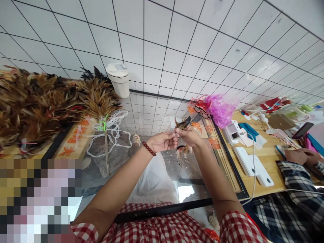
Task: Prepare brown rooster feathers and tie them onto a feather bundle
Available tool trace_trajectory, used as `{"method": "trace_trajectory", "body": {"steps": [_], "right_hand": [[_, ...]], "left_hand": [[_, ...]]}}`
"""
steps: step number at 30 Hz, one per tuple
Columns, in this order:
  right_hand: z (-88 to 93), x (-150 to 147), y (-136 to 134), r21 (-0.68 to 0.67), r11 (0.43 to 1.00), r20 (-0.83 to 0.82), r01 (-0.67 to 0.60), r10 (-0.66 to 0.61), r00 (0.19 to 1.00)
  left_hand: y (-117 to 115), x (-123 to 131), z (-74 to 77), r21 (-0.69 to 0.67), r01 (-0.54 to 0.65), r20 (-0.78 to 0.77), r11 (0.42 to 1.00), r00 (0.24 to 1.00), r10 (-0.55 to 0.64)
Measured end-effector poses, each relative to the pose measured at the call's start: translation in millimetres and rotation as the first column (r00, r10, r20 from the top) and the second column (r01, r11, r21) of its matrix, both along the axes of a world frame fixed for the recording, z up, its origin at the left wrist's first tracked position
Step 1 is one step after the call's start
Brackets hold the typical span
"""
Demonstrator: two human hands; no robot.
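Note:
A small bunch of brown and black feathers (pixel 182 123) rises out of my right hand (pixel 190 136), whose thumb and fingers pinch its base. My left hand (pixel 164 141), with a red bead bracelet at the wrist, meets it at the fingertips. Its thumb and forefinger are pressed together by the quills; what they grip is too small to make out. Just below both hands, loose feathers (pixel 182 152) lie on the glass tabletop (pixel 162 130). Left of my hands is a large feather bundle (pixel 100 101), tied in bright green above a stick (pixel 106 155).
White plastic string (pixel 113 135) loops around the stick. Brown feathers (pixel 37 104) heap at far left. A white lidded bin (pixel 120 81) stands by the tiled wall. Rightward are a pink plastic bag (pixel 220 109), white power banks (pixel 253 168) and a co-worker's hands (pixel 298 156).

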State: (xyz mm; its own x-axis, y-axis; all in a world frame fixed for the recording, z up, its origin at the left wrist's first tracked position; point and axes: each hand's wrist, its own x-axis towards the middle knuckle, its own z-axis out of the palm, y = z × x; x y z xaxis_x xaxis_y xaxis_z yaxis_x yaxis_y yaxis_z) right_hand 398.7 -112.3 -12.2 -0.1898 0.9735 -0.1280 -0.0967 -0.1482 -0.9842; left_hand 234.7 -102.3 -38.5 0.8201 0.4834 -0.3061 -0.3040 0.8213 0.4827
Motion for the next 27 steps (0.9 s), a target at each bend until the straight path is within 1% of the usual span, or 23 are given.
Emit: {"method": "trace_trajectory", "body": {"steps": [2, 5, 7, 10, 11, 13, 15, 16, 17, 18, 19, 20, 21, 22, 23, 24, 25, 26, 27], "right_hand": [[3.6, -1, -3, 0.009, 0.999, -0.017, -0.047, 0.047, 0.999], [6.3, -3, -6, -0.003, 0.997, -0.042, -0.081, 0.081, 0.996], [5.4, -3, -7, -0.003, 0.996, -0.051, -0.086, 0.085, 0.995], [0.6, -2, -5, 0.0, 0.997, -0.035, -0.078, 0.078, 0.996], [-1.3, 0, -3, 0.001, 0.998, -0.014, -0.062, 0.063, 0.998], [-3.8, 10, -1, 0.026, 1.0, 0.058, 0.008, -0.009, 0.998], [-3.5, 27, 1, 0.097, 0.991, 0.215, 0.097, -0.116, 0.97], [-2.3, 36, 1, 0.139, 0.984, 0.341, 0.114, -0.156, 0.927], [-0.8, 46, -1, 0.172, 0.979, 0.492, 0.106, -0.178, 0.852], [0.7, 55, -4, 0.186, 0.979, 0.646, 0.079, -0.182, 0.741], [1.7, 61, -7, 0.179, 0.983, 0.776, 0.042, -0.168, 0.609], [1.8, 65, -11, 0.157, 0.988, 0.867, 0.011, -0.143, 0.478], [0.8, 67, -15, 0.126, 0.992, 0.923, -0.008, -0.114, 0.368], [-1.4, 66, -20, 0.094, 0.995, 0.955, -0.011, -0.087, 0.284], [-4.4, 63, -23, 0.064, 0.998, 0.973, -0.007, -0.061, 0.222], [-7.8, 59, -26, 0.037, 0.999, 0.983, 0.002, -0.037, 0.18], [-11.2, 55, -28, 0.012, 1.0, 0.985, 0.01, -0.014, 0.169], [-13.9, 52, -30, -0.007, 1.0, 0.979, 0.013, 0.004, 0.205], [-15.7, 48, -30, -0.014, 1.0, 0.954, 0.011, 0.01, 0.299]], "left_hand": [[0, -1, -0.6, -0.045, 0.049, 0.026, 0.998, 0.999, -0.048], [-2, -1, 2.0, -0.072, 0.087, 0.051, 0.994, 0.995, -0.083], [-3, -1, 4.3, -0.071, 0.108, 0.062, 0.992, 0.993, -0.104], [-4, -1, 5.2, -0.033, 0.118, 0.067, 0.993, 0.991, -0.115], [-4, 0, 4.8, -0.018, 0.108, 0.063, 0.994, 0.992, -0.107], [-3, 0, 3.9, -0.004, 0.061, 0.047, 0.998, 0.997, -0.061], [-2, 1, 4.1, -0.02, -0.044, 0.009, 0.999, 0.999, 0.044], [-2, 2, 4.8, -0.031, -0.117, -0.026, 0.993, 0.993, 0.116], [-1, 2, 5.8, -0.039, -0.193, -0.071, 0.98, 0.979, 0.19], [0, 3, 7.0, -0.043, -0.265, -0.118, 0.963, 0.959, 0.258], [0, 3, 8.2, -0.042, -0.32, -0.161, 0.947, 0.937, 0.309], [1, 4, 9.3, -0.037, -0.358, -0.195, 0.933, 0.918, 0.344], [1, 4, 10.1, -0.03, -0.387, -0.22, 0.922, 0.902, 0.371], [2, 5, 10.6, -0.024, -0.409, -0.234, 0.912, 0.889, 0.393], [3, 5, 10.6, -0.018, -0.427, -0.24, 0.904, 0.88, 0.41], [3, 4, 10.4, -0.013, -0.443, -0.242, 0.896, 0.871, 0.427], [4, 4, 9.9, -0.009, -0.456, -0.242, 0.89, 0.864, 0.441], [4, 4, 9.3, -0.004, -0.466, -0.241, 0.885, 0.859, 0.451], [4, 4, 8.7, 0.002, -0.472, -0.24, 0.882, 0.856, 0.458]]}}
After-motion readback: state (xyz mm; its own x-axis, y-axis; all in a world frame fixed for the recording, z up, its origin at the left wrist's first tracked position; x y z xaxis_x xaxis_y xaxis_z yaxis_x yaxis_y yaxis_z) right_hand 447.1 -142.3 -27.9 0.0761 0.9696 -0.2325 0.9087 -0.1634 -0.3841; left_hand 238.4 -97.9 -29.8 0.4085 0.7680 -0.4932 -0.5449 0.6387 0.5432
